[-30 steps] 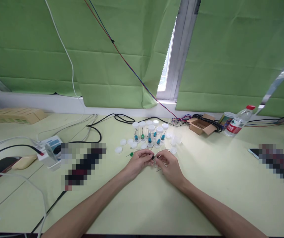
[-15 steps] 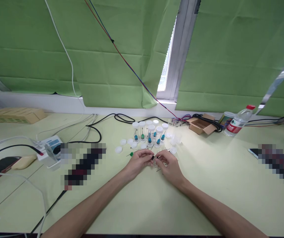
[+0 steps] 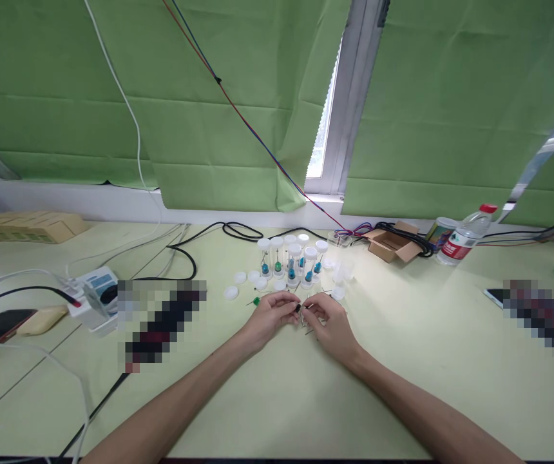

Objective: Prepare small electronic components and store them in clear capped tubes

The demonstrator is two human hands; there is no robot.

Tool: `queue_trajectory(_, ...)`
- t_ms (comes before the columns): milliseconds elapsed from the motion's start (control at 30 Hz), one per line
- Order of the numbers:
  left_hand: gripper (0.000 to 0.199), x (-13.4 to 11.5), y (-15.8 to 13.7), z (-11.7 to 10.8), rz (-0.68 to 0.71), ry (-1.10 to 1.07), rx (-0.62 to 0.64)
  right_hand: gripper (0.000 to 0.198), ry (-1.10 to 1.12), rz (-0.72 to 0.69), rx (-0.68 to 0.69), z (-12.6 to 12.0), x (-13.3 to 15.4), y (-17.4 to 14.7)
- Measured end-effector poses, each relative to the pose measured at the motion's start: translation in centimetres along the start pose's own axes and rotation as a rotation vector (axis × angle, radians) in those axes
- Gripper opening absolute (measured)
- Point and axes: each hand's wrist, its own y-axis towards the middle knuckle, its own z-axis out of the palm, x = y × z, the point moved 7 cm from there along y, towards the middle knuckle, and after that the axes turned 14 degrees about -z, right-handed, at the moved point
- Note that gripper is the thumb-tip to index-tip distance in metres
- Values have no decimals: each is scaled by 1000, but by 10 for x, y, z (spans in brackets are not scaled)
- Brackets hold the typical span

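The pale green tabletop point(image 3: 402, 361) carries everything, and both forearms reach forward over it so that the hands meet near its middle. Just beyond the hands stands a cluster of small clear vials point(image 3: 290, 261) with white caps, upright, blue and green bits inside; loose white caps point(image 3: 231, 292) lie to the left of them. A small green part point(image 3: 256, 301) rests on the tabletop just off the left hand's far side.

The left hand point(image 3: 271, 317) and right hand point(image 3: 329, 322) are curled with fingertips drawn together, each pinching at one end of a tiny dark part point(image 3: 299, 309) held between them. It lies midway, equally near both hands, just above the tabletop. Its long axis seems to run left to right from hand to hand, though it is too small to be sure.
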Motion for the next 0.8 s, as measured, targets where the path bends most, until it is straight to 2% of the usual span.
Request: queue_trajectory(800,26,-4,-4,3,18,-1,-10,17,149,91,-23,3,-9,-2)
